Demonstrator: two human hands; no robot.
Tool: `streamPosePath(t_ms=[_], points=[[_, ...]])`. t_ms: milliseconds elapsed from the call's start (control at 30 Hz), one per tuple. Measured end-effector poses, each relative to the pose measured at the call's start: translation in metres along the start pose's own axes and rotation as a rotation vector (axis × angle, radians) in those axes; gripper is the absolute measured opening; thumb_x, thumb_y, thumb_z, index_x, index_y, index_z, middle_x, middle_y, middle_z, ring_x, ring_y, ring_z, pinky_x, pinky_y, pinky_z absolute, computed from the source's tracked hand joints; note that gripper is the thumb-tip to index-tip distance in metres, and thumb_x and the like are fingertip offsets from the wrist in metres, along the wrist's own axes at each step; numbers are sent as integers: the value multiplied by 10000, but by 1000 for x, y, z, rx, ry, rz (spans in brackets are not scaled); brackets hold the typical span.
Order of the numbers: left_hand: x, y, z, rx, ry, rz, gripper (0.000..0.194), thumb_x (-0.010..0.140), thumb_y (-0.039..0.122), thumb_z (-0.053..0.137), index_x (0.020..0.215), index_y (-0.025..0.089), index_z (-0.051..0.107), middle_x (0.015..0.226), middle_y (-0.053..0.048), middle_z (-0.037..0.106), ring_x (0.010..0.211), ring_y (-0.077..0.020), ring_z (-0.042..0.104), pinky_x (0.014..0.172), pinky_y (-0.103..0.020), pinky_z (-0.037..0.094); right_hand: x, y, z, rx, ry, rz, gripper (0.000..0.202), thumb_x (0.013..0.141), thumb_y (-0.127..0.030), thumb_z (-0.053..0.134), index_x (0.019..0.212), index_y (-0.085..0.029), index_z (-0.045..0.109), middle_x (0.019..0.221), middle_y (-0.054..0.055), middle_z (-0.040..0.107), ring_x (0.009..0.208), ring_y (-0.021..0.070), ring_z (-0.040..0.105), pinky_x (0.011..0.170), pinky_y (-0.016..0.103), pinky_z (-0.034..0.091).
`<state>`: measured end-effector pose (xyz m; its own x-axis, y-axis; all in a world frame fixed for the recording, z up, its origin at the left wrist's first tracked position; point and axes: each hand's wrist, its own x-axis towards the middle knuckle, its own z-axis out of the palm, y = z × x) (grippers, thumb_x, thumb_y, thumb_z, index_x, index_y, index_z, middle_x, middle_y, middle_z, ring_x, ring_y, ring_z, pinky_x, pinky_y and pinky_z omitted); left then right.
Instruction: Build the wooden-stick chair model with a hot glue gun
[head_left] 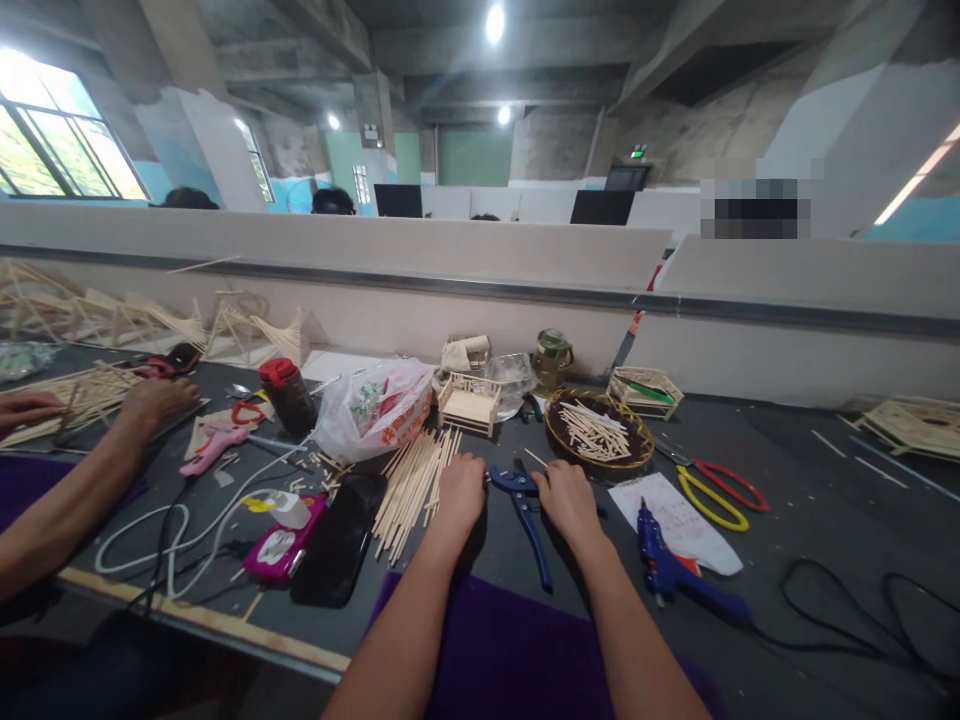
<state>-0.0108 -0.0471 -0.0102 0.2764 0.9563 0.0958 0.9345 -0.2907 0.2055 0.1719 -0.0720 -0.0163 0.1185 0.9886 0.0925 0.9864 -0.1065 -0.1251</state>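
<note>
My left hand (463,492) is closed, its fingers curled on the table beside the jaw of a blue hand cutter (534,535). What its fingertips hold, if anything, is hidden. My right hand (570,497) has its fingers closed on a thin wooden stick (535,458), whose end pokes out to the left. One cutter handle runs beneath this hand; the other points toward me. Left of my hands lies a loose pile of wooden sticks (412,490). Behind my right hand, a round woven basket (649,455) holds short cut sticks (596,432).
Right: a blue glue gun (660,560) on paper (712,540), and red-and-yellow-handled scissors (724,490). Left: a phone (339,540), a pink power strip (281,548), a plastic bag (375,405) and a co-worker's hand (161,400). Small stick furniture (469,402) stands behind, below a partition.
</note>
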Motion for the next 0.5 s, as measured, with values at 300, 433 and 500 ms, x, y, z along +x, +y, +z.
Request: streamPosePath(t_ms=[300, 433, 500], points=[[-2, 2, 7, 47, 42, 43, 232, 834, 34, 470, 932, 141, 651, 957, -124, 641, 1000, -260, 567, 812, -341, 418, 2, -1, 4, 17, 7, -8, 377, 976, -308, 430, 1000, -79, 728, 1114, 181, 645, 1010, 258, 601, 871, 312, 413], [-2, 2, 4, 73, 7, 5, 263, 851, 27, 441, 978, 134, 645, 989, -131, 634, 1020, -260, 566, 813, -338, 426, 1, -1, 4, 5, 11, -2, 401, 981, -322, 417, 1024, -74, 730, 1207, 194, 627, 1049, 275, 591, 872, 329, 416], [-1, 1, 1, 89, -1, -13, 278, 867, 28, 416, 993, 129, 643, 1017, -140, 633, 1035, -262, 566, 807, -339, 432, -1, -1, 3, -8, 10, 6, 412, 983, -341, 410, 1027, -86, 730, 1219, 190, 628, 1053, 282, 587, 848, 340, 423]])
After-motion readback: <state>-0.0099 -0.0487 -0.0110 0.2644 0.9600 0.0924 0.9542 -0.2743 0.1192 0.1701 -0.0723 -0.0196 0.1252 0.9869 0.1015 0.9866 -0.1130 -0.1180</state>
